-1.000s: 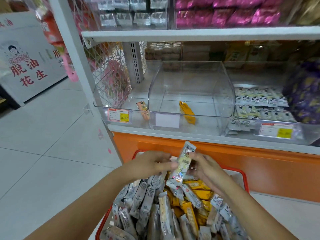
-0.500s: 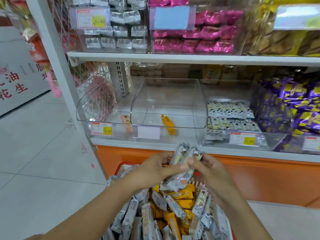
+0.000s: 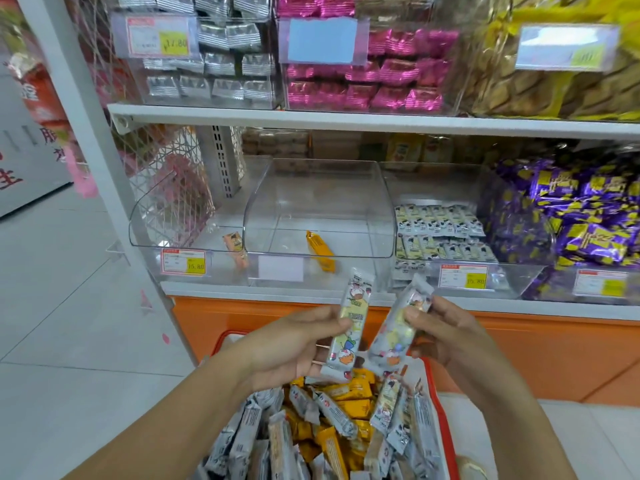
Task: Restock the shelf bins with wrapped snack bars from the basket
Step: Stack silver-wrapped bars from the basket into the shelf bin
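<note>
The left hand is raised over the basket and pinches 1 white snack bar, which stands almost upright with the thumb on its front. The right hand pinches 1 tilted bar just beside it. The red basket is full of white and yellow bars. On the shelf, the clear middle bin holds 1 orange bar.
</note>
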`<state>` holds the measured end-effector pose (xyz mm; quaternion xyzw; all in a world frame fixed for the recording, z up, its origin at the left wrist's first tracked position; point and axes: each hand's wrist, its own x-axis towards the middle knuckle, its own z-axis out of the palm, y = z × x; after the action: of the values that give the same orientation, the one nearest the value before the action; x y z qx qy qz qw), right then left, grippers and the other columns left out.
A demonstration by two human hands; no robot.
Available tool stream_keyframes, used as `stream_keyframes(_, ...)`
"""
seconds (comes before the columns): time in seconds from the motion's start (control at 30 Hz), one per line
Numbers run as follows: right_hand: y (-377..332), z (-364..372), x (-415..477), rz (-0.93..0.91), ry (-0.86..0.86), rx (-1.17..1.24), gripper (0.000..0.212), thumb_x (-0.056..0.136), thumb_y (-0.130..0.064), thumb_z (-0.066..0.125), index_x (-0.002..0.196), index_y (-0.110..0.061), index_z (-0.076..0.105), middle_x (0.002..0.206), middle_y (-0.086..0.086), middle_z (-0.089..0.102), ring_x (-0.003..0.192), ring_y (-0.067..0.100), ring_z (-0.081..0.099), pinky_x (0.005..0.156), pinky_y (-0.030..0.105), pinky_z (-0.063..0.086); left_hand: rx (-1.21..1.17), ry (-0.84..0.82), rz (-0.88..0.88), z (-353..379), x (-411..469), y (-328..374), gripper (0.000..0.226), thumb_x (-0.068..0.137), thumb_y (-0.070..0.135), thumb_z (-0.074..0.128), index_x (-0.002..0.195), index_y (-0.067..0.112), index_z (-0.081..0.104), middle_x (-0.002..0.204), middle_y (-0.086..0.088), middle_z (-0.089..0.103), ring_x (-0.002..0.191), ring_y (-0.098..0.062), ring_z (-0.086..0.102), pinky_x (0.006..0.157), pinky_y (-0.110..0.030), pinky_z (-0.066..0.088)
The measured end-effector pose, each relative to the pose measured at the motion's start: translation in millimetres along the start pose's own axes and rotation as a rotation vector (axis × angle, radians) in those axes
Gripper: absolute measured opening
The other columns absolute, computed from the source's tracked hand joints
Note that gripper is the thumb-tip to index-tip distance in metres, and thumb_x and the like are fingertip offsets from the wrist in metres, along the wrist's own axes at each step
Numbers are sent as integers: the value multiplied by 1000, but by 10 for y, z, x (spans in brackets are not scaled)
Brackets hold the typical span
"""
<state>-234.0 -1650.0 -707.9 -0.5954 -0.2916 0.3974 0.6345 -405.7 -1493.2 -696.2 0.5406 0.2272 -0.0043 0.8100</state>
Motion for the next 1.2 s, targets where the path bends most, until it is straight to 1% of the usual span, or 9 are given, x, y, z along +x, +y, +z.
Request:
stream_keyframes(0.23,101,264,37,90,-25,-72,70,69,-29,76,129,-9,47,107,22,67,78,28,66,62,28,55,224,56,13,88,52,-47,49,85,8,66,131,19,53,121,-4,66,116,-19,60,105,-36,42)
stream_keyframes(0.4,87,307,75,48,8,-245,102,52,-45,86,140,-32,35,116,13,64,91,15,68,75,30,56,376,108,-18,-33,86,-18,47,75,6,77,119,14,63,114,-5,69,111,-20,62,100,-28,44)
stream_keyframes(0.53,-121,348,95,-252,-166,-841,105,64,-39,87,136,-67,16,151,-35,10,141,-3,14,112,29,25,447,133,-64,-143,65,87,51,62,17,78,110,3,67,109,-13,70,107,-30,64,101,-40,46)
stream_keyframes(0.63,-282,475,271,-479,-375,-1208,86,80,-22,76,139,-57,25,154,-33,0,142,-6,-12,111,20,9,518,109,-64,-204,41,187,51,61,22,80,107,2,69,108,-14,71,107,-30,63,107,-45,39)
stream_keyframes(0.77,-482,561,472,-651,-502,-1457,63,76,-18,73,131,-29,46,136,-11,43,135,8,26,111,25,28,549,105,-1,-230,38,315,60,58,33,81,106,0,67,110,-22,67,103,-35,62,105,-51,36)
stream_keyframes(0.87,-776,525,511,-643,-521,-1608,62,71,-23,74,123,-27,40,112,-15,40,103,4,34,82,13,34,506,54,48,-181,60,405,38,84,40,67,106,9,67,102,-5,73,99,-21,67,90,-35,50)
stream_keyframes(0.97,-1064,368,564,-509,-448,-1631,59,71,-28,75,118,-27,39,102,-13,40,89,5,41,66,21,34,380,216,215,-90,161,495,47,82,56,48,103,19,68,98,2,74,97,-10,68,92,-27,50)
stream_keyframes(1.07,-1282,62,746,-408,-201,-1548,59,67,-31,78,111,-23,40,99,-7,47,87,13,48,67,30,40,858,496,478,-86,284,477,32,95,49,36,102,32,63,105,11,66,100,1,59,82,-6,39)
stream_keyframes(1.2,-1385,-542,1124,-83,142,-1539,58,72,-40,75,109,-14,40,102,5,57,86,23,53,68,34,42,1339,603,487,-233,513,333,41,99,26,44,139,16,44,143,-1,44,130,-15,41,102,-20,31)
